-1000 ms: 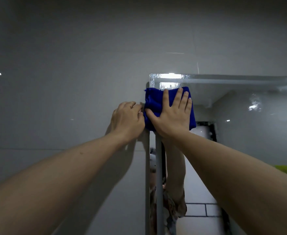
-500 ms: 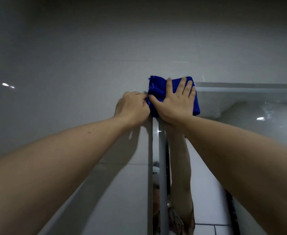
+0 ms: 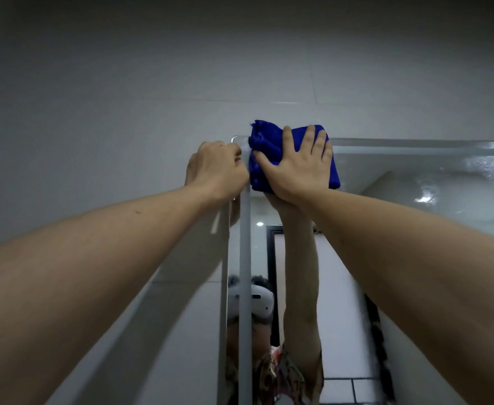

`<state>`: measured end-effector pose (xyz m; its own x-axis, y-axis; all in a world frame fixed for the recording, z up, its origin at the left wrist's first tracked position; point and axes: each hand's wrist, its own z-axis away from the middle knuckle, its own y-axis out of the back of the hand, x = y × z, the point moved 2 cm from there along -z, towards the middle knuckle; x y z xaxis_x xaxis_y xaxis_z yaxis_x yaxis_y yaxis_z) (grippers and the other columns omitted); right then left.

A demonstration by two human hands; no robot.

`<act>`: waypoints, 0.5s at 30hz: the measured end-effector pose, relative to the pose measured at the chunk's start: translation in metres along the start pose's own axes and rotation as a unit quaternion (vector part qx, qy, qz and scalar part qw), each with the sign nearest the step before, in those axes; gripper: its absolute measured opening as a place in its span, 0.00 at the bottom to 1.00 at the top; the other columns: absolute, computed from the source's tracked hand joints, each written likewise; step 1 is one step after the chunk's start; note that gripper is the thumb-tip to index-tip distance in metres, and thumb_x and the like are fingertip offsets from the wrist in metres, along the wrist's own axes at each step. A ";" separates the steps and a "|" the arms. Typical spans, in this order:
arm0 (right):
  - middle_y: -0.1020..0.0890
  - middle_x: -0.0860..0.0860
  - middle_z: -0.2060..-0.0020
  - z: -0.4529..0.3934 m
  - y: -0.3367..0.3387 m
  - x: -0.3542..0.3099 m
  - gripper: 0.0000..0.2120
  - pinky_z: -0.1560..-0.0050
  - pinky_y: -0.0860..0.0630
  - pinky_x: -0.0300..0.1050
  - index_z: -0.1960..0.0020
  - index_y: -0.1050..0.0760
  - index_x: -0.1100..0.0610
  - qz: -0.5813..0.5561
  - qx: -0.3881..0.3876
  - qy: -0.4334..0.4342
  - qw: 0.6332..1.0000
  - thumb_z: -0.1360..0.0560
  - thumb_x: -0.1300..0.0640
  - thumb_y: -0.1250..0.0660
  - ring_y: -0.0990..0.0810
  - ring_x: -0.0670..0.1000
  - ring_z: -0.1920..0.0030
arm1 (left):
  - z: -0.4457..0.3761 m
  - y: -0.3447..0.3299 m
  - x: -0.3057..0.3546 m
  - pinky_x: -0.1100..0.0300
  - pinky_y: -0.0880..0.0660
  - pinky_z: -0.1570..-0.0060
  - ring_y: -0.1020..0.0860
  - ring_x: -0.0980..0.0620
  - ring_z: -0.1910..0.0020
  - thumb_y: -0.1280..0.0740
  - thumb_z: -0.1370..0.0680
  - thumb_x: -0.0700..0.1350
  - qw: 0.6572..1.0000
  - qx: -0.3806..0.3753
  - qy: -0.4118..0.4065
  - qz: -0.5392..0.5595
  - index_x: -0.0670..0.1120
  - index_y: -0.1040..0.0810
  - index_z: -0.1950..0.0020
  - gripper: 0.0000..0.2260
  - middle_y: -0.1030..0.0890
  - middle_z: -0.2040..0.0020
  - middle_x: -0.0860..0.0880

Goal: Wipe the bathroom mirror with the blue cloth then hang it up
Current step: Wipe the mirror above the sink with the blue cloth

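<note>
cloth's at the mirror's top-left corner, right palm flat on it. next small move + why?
Probably slide the right hand rightward along the top edge. The blue cloth sits folded at the top-left corner of the mirror, pressed by straight fingers, while the left hand is curled at the mirror's left edge, seemingly steadying it. The glass to the right shows streaky glare, so it likely still needs wiping.

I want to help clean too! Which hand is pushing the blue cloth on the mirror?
The right hand, fingers spread flat on the blue cloth. The left hand curls at the mirror edge.
</note>
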<state>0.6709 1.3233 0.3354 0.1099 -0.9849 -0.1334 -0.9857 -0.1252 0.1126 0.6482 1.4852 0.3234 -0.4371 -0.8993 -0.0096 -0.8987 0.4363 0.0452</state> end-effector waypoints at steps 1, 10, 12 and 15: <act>0.57 0.62 0.17 0.001 0.001 0.008 0.45 0.19 0.61 0.61 0.16 0.56 0.48 0.002 -0.001 0.000 1.000 0.23 0.23 0.56 0.61 0.62 0.18 | 0.001 -0.002 0.005 0.48 0.22 0.49 0.23 0.43 0.48 0.41 0.22 0.46 1.000 0.004 -0.004 -0.003 0.46 0.19 0.44 0.14 0.18 0.48 0.46; 0.59 0.59 0.17 0.004 0.004 0.047 0.45 0.19 0.63 0.59 0.16 0.58 0.44 -0.015 -0.017 0.026 0.999 0.25 0.21 0.62 0.63 0.59 0.17 | 0.012 -0.016 0.040 0.47 0.27 0.40 0.25 0.45 0.42 0.39 0.21 0.47 0.999 0.034 -0.031 -0.017 0.46 0.19 0.41 0.14 0.19 0.42 0.47; 0.59 0.59 0.17 0.006 0.005 0.054 0.44 0.19 0.63 0.59 0.16 0.58 0.44 -0.013 -0.014 0.020 1.000 0.25 0.21 0.62 0.63 0.59 0.17 | 0.014 -0.019 0.044 0.47 0.27 0.39 0.25 0.45 0.42 0.39 0.21 0.48 0.999 0.037 -0.034 -0.018 0.46 0.19 0.41 0.14 0.18 0.42 0.48; 0.59 0.60 0.17 0.009 0.006 0.065 0.44 0.19 0.62 0.59 0.16 0.58 0.44 -0.006 -0.007 0.002 1.000 0.25 0.21 0.60 0.62 0.60 0.17 | 0.015 -0.022 0.050 0.48 0.28 0.39 0.25 0.47 0.41 0.39 0.21 0.48 0.999 0.034 -0.038 -0.020 0.47 0.19 0.40 0.14 0.19 0.41 0.49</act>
<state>0.6712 1.2596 0.3189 0.1215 -0.9839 -0.1312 -0.9825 -0.1380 0.1253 0.6452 1.4308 0.3066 -0.4008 -0.9122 -0.0854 -0.9144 0.4041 -0.0250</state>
